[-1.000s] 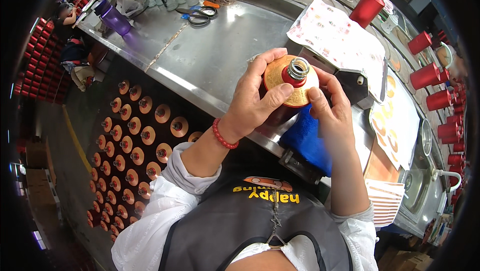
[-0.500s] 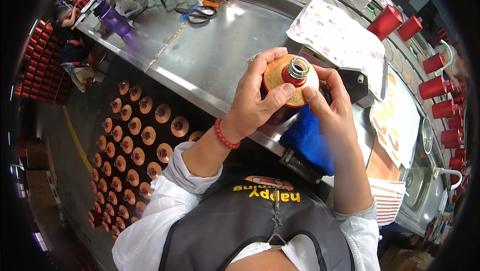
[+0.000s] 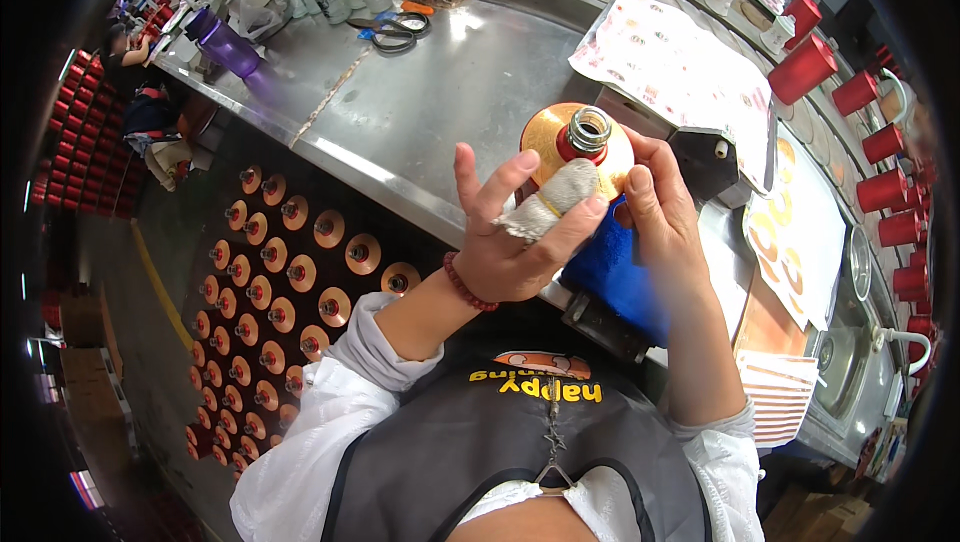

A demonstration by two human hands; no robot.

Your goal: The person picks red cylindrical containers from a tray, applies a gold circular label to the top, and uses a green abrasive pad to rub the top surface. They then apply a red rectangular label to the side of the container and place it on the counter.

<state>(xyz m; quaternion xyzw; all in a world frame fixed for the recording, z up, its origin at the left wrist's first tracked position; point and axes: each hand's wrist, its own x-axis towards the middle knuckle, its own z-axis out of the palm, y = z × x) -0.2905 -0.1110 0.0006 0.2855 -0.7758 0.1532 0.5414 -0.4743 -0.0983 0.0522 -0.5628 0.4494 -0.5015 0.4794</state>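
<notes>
A red bottle [image 3: 545,137] with a gold ring-shaped label on its shoulder and an uncapped clear glass neck is held over the table's near edge. My right hand [image 3: 668,197] grips it from the right, thumb near the label's edge. In my left hand [image 3: 505,257] is a folded greyish-white cloth pad [image 3: 562,200] with a yellow band around it, pressed against the near left part of the label. Two fingers of that hand stick up, off the bottle. The bottle's lower body is mostly hidden behind my hands.
Scissors [image 3: 392,34] and a purple bottle [image 3: 225,45] lie or stand on the metal table [image 3: 420,102]. A blue cloth [image 3: 620,282] hangs at its edge. Sheets of gold labels [image 3: 780,232] lie right. Red bottles [image 3: 803,70] line a curved conveyor; many gold-topped bottles [image 3: 363,253] stand lower left.
My left hand has let go of the bottle's side and now presses a cloth pad on the label. The bottle has tilted slightly. Red bottles on the conveyor have shifted along it.
</notes>
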